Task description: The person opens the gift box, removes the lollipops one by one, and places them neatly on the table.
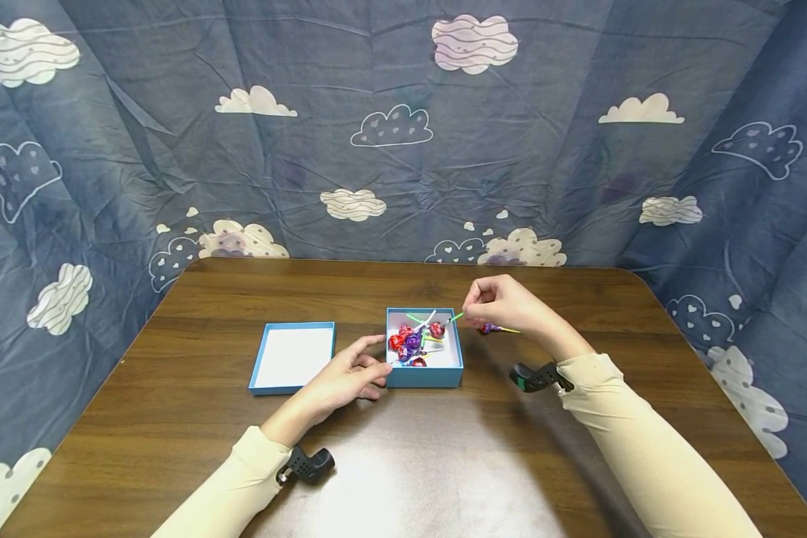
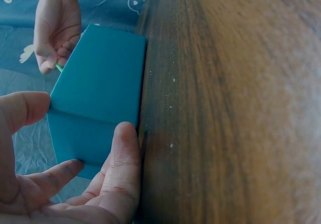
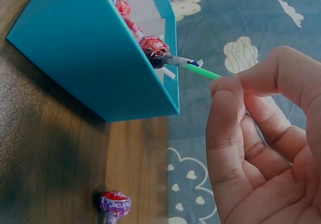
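Observation:
A blue box (image 1: 424, 377) with a white inside stands on the table, holding several wrapped lollipops (image 1: 404, 344) in red and purple. My right hand (image 1: 501, 302) pinches the green stick of a red lollipop (image 3: 153, 47) between thumb and forefinger. Its wrapped head hangs at the box's right side, inside the rim in the head view. My left hand (image 1: 350, 373) rests its fairly straight fingertips (image 2: 125, 138) against the box's near left corner. On the table beside the box, partly behind the right hand, lies a purple and red lollipop (image 3: 116, 204) with a yellow stick.
A shallow blue lid (image 1: 292, 359) lies white side up, left of the box. The brown wooden table (image 1: 410, 463) reaches back to a blue curtain (image 1: 390, 187) with cloud patterns. Black wrist devices (image 1: 309, 465) sit on both arms.

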A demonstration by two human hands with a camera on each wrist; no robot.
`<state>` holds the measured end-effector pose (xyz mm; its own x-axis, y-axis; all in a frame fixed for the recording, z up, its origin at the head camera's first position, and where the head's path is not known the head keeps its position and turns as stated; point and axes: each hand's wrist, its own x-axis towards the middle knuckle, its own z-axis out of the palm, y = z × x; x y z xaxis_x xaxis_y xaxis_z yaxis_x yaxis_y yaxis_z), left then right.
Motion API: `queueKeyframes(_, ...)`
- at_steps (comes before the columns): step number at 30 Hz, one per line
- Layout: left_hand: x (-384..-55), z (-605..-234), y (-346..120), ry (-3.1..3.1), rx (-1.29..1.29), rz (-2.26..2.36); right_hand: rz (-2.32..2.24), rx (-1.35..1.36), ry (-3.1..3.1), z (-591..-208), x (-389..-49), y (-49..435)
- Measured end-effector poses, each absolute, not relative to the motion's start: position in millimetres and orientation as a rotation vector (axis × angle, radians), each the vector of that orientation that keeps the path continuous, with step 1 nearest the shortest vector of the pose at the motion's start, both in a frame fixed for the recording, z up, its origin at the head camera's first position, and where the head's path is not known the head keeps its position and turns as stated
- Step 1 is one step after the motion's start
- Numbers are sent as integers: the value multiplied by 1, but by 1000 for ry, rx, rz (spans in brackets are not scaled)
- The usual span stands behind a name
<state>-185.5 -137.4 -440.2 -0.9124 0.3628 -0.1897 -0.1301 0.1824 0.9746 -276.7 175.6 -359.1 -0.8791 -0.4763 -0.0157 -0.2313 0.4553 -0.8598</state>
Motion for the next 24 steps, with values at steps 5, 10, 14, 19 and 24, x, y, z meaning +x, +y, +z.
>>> queueKeyframes(5,-185,-440,-137,2076,218,1789,-1420,-563,2443,-362,-277,184)
queueKeyframes(10,-185,-440,-138,2078,219,1789,-1471,-519,2397,-364,-276,195)
queueKeyframes(14,-185,-441,-138,2079,224,1786,-1520,-497,2364,-366,-275,204)
queueKeyframes(19,-185,-441,-138,2077,231,1786,-1591,-480,2309,-368,-274,213)
queueKeyframes(24,-186,-441,-137,2077,231,1783,-1698,-476,2198,-368,-273,222)
